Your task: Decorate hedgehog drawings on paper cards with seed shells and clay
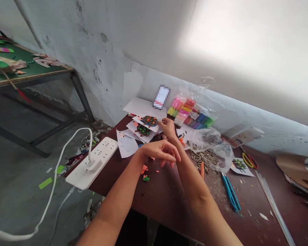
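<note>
My right hand (168,128) reaches to the back of the table, thumb and fingertips closed on the right edge of a white card (136,118). On that card is a hedgehog (149,120) covered in striped seeds with orange dots. Beneath it lies another card with a green-dotted hedgehog (143,130). My left hand (161,152) hovers nearer to me, fingers loosely curled and apart, holding nothing. Below it lie orange clay (144,169) and green clay (146,178). A paper with a blue hedgehog drawing (127,144) rests left of the cards.
Bagged coloured clay (191,112) and a phone (161,97) stand along the wall. Right of my arm are sunflower seeds (204,158), a plastic bag (218,147), blue-handled pliers (230,193), scissors (249,160) and clear sticks (273,206). A power strip (92,167) juts over the left edge.
</note>
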`<state>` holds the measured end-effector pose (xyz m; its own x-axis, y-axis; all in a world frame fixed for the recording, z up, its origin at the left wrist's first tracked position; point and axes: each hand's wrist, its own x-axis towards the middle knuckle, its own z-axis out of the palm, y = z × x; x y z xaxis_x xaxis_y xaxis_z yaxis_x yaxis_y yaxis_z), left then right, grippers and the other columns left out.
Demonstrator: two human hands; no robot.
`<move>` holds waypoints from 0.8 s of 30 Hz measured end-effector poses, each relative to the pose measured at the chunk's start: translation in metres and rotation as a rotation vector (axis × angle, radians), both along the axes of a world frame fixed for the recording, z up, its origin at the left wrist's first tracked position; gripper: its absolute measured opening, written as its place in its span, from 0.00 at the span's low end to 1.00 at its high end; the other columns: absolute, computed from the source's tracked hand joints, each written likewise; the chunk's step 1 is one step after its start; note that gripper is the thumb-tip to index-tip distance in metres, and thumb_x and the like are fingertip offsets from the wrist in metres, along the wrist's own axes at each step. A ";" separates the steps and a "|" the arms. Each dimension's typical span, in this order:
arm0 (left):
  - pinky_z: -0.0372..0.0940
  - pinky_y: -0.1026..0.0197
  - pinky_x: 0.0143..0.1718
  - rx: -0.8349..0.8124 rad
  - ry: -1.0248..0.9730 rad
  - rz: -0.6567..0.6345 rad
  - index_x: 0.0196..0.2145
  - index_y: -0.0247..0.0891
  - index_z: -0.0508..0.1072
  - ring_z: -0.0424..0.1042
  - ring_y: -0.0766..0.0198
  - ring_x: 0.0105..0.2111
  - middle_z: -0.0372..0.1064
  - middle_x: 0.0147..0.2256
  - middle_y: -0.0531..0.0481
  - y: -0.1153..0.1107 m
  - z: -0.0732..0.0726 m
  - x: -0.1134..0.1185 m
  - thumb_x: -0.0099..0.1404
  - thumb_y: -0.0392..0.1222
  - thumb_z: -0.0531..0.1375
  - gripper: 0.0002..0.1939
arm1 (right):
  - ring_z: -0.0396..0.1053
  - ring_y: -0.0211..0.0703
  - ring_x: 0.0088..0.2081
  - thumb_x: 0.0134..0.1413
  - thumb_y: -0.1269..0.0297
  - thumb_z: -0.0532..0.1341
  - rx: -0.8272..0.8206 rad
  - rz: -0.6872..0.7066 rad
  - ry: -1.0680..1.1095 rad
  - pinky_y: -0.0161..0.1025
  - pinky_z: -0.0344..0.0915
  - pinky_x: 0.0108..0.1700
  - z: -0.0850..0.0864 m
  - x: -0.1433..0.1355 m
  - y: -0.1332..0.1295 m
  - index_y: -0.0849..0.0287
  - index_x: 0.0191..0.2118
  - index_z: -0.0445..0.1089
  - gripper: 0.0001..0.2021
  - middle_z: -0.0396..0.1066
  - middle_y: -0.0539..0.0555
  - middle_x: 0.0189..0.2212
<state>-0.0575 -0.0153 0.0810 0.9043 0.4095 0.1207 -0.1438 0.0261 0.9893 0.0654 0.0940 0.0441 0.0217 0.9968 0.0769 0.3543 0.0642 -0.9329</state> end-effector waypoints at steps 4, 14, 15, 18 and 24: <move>0.63 0.70 0.21 -0.003 0.002 0.009 0.43 0.35 0.80 0.71 0.71 0.20 0.79 0.30 0.47 0.000 -0.001 0.001 0.62 0.54 0.69 0.20 | 0.69 0.41 0.32 0.51 0.63 0.61 0.069 -0.098 -0.270 0.37 0.64 0.40 0.002 0.000 -0.003 0.60 0.34 0.75 0.08 0.75 0.51 0.27; 0.64 0.70 0.22 -0.003 0.024 0.003 0.44 0.35 0.80 0.71 0.72 0.20 0.78 0.31 0.48 0.001 -0.003 0.002 0.63 0.52 0.68 0.19 | 0.76 0.46 0.41 0.57 0.67 0.59 0.076 -0.069 -0.404 0.41 0.68 0.49 0.005 0.008 -0.017 0.62 0.50 0.74 0.16 0.80 0.58 0.39; 0.63 0.70 0.22 -0.004 0.028 0.009 0.44 0.35 0.79 0.71 0.72 0.20 0.78 0.31 0.49 0.001 -0.003 0.003 0.63 0.52 0.68 0.19 | 0.76 0.45 0.41 0.57 0.68 0.59 0.078 -0.063 -0.398 0.41 0.69 0.49 0.004 0.009 -0.019 0.62 0.51 0.74 0.16 0.80 0.57 0.40; 0.63 0.70 0.21 -0.006 0.042 0.033 0.43 0.34 0.79 0.72 0.72 0.20 0.78 0.31 0.49 0.002 -0.004 0.003 0.63 0.53 0.69 0.19 | 0.76 0.41 0.33 0.59 0.68 0.58 0.068 -0.040 -0.353 0.40 0.71 0.45 0.002 0.011 -0.024 0.61 0.52 0.73 0.17 0.80 0.57 0.42; 0.62 0.70 0.20 -0.027 0.075 0.075 0.41 0.33 0.78 0.71 0.71 0.19 0.78 0.30 0.48 0.005 -0.010 0.004 0.61 0.52 0.70 0.19 | 0.74 0.35 0.26 0.60 0.70 0.55 0.066 -0.023 -0.256 0.41 0.73 0.44 0.001 0.015 -0.038 0.59 0.49 0.74 0.15 0.78 0.57 0.49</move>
